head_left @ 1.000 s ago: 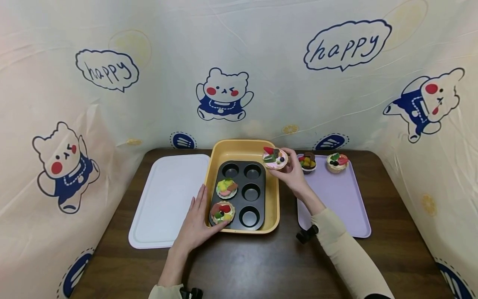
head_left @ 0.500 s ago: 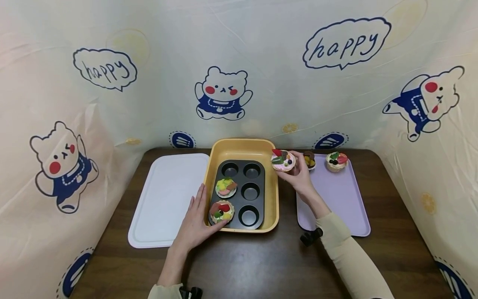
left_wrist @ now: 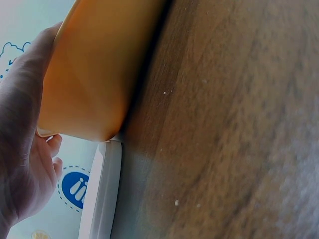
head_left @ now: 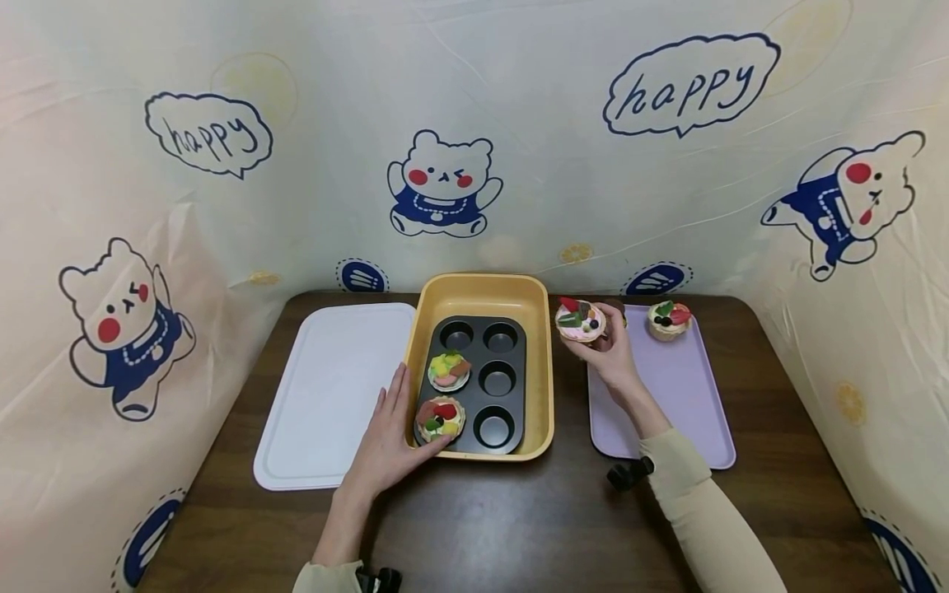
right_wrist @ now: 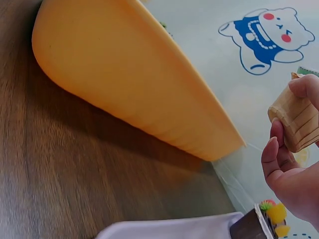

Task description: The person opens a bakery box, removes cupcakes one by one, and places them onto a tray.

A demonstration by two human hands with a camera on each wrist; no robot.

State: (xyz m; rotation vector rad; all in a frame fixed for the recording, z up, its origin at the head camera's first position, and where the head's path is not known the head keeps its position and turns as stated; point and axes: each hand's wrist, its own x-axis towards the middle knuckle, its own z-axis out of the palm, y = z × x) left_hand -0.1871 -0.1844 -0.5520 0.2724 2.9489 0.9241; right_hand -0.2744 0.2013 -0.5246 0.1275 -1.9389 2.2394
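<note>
My right hand (head_left: 617,354) pinches a pink-cream fruit tart (head_left: 581,322), held in the air over the gap between the yellow bin and the lilac tray. In the right wrist view, the fingers grip its tan pleated shell (right_wrist: 295,119). My left hand (head_left: 385,432) rests against the near left corner of the yellow bin (head_left: 539,428), fingers straight along the side, thumb over the front rim. Inside the bin lies a dark muffin pan (head_left: 474,428). Two fruit tarts, one at the front (head_left: 441,420) and one behind it (head_left: 448,372), sit in its left cups.
On the lilac tray (head_left: 660,412) stands another fruit tart (head_left: 670,319). A dark-cupped fruit cake (right_wrist: 251,226), mostly hidden by my right hand in the head view, stands at that tray's edge. A white tray (head_left: 326,395) lies left of the bin on the wooden table (head_left: 504,527).
My right hand has carried the pink-cream fruit tart rightward, from above the yellow bin to beyond its right rim. The left hand has stayed in place.
</note>
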